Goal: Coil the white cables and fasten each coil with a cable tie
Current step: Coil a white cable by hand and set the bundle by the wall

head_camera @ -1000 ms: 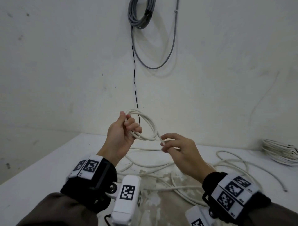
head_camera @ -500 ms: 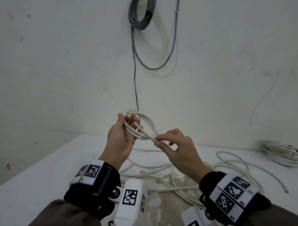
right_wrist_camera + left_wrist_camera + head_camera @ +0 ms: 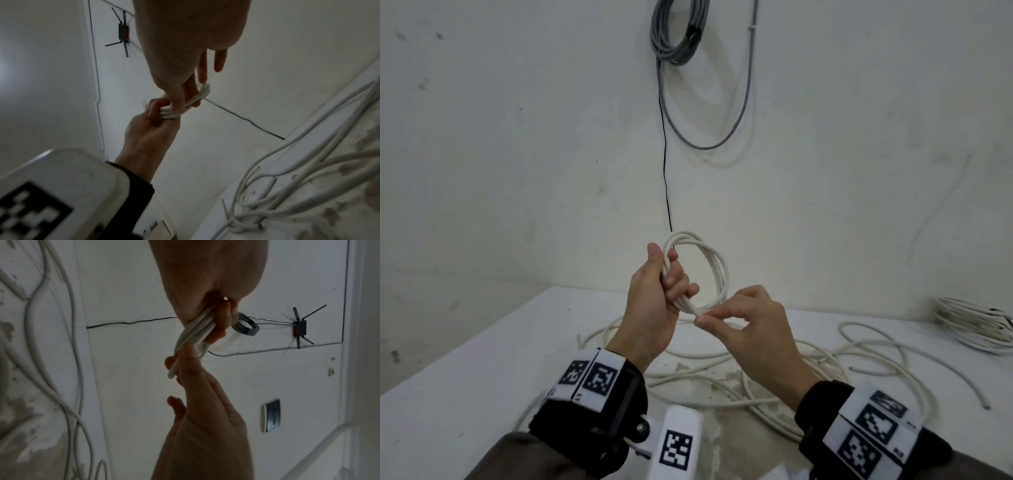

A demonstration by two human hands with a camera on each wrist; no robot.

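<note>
**Two hands on one white coil**

Several loops of white cable (image 3: 710, 270) form a small coil held above the counter (image 3: 465, 383). The left hand (image 3: 654, 308) grips the bunched loops; the right hand (image 3: 750, 329) pinches the cable's end just beside it. More loose cables (image 3: 859, 356) sprawl on the counter below.

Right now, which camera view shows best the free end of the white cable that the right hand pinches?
The left wrist view: the cable's cut tip sticks out clearly below the right hand, which pinches it. In the head view the pinching fingertips hide the tip. In the right wrist view the hand covers it; only the coil shows.
</note>
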